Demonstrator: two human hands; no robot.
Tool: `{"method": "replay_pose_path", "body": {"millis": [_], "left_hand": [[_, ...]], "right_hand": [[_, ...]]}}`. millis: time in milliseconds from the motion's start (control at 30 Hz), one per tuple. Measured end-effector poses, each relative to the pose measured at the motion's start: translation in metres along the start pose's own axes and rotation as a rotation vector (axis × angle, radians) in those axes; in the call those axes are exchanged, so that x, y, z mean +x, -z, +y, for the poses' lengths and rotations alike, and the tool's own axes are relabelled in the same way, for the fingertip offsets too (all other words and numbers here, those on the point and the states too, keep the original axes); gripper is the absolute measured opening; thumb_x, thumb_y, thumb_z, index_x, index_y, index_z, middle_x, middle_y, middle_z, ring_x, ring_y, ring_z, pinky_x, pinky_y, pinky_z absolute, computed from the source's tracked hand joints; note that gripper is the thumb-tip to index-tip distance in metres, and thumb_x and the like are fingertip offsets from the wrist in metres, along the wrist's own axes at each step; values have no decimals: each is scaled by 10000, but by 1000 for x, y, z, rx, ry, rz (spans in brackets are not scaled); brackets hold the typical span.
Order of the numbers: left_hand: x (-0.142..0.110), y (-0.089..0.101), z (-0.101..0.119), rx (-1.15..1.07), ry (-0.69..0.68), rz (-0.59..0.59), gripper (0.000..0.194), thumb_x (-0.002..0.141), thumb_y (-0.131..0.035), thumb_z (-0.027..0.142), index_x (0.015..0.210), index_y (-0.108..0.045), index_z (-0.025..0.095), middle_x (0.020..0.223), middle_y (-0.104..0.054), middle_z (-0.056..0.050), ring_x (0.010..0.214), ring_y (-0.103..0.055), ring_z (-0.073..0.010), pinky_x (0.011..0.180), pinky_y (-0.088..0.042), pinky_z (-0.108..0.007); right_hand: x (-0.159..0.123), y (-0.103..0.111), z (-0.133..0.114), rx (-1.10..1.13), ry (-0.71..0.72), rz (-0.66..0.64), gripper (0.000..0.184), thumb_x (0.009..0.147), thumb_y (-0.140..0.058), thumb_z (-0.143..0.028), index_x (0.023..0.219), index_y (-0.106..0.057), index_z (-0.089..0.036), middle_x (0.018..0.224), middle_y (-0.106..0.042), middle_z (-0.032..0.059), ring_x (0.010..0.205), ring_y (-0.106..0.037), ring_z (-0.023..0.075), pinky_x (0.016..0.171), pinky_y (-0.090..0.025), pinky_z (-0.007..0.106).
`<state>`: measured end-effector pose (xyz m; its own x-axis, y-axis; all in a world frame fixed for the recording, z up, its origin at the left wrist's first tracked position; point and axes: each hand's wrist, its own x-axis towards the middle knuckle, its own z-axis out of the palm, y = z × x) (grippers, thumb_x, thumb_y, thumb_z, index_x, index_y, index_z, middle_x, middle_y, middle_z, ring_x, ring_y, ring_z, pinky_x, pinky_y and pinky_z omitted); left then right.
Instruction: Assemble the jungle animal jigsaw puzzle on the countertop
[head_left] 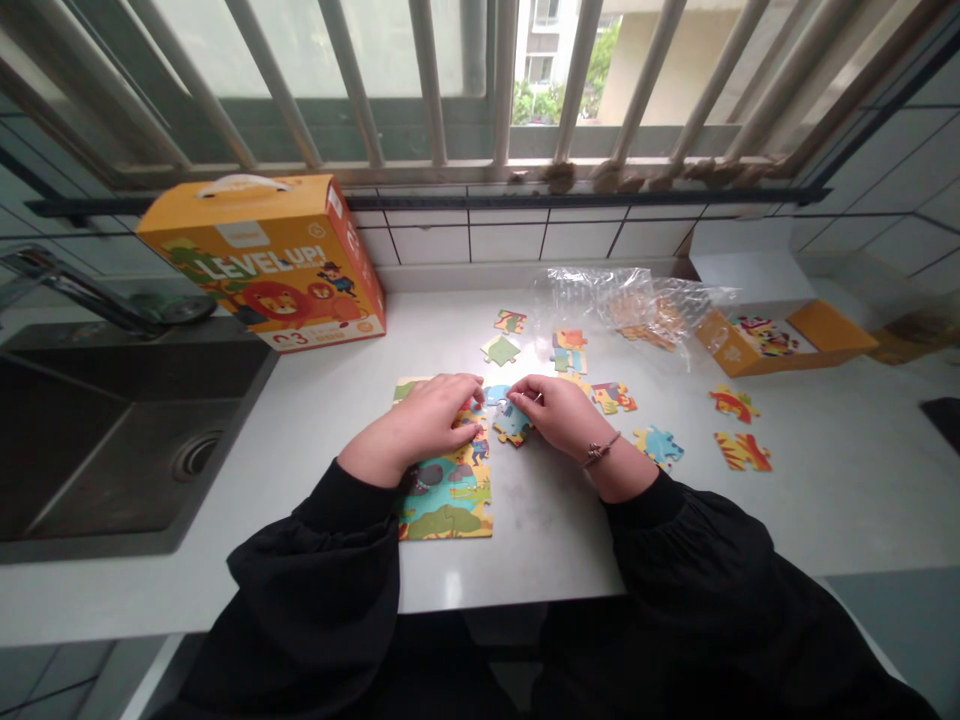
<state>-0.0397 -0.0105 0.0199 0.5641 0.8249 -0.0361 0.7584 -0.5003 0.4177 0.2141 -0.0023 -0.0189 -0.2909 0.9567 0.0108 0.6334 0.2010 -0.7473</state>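
A person is at a white desk (525, 570) under a window with metal bars (427, 80). In the middle of the desk, near the front edge, lies a jigsaw puzzle (448, 490) that is partly put together. It is bright green and yellow, with animals on it. The left hand (420, 420) lies on the far end of the puzzle with its fingers a bit curved, and it is not pinching anything I can see. The right hand (555, 415) is just beside it, and its fingers are closed on a blue puzzle piece (510, 425) touching the puzzle's edge. A thin bracelet (600, 450) is on the right wrist, and both arms have puffy black sleeves (690, 570).

More loose puzzle pieces (613, 397) lie past the hands and off to the right. Behind them is a crumpled clear plastic bag (630, 300), with some pieces under it or in it, I can't tell which. Near the back right corner of the desk sits an open orange box (757, 345). At the back left stands a big orange box (262, 262) with a white handle that says "LEVEL UP!". Left of the desk is a dark metal sink (112, 460) with a tap (82, 290).
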Motion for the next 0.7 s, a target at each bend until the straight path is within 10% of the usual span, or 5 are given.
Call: {"method": "replay_pose_path", "body": {"millis": [700], "left_hand": [[0,0,2,27,-8,-16,270,949,-715,366,1200,-687,271,1536,-681,-114,1430,-619,-369,1221,-488,-556]], "right_hand": [[7,-18,-2,-141,315,35,154,1026,-752,-183,1109,-869,-237,1134,-758,81,1023,-725,201,979,-572,335]]}}
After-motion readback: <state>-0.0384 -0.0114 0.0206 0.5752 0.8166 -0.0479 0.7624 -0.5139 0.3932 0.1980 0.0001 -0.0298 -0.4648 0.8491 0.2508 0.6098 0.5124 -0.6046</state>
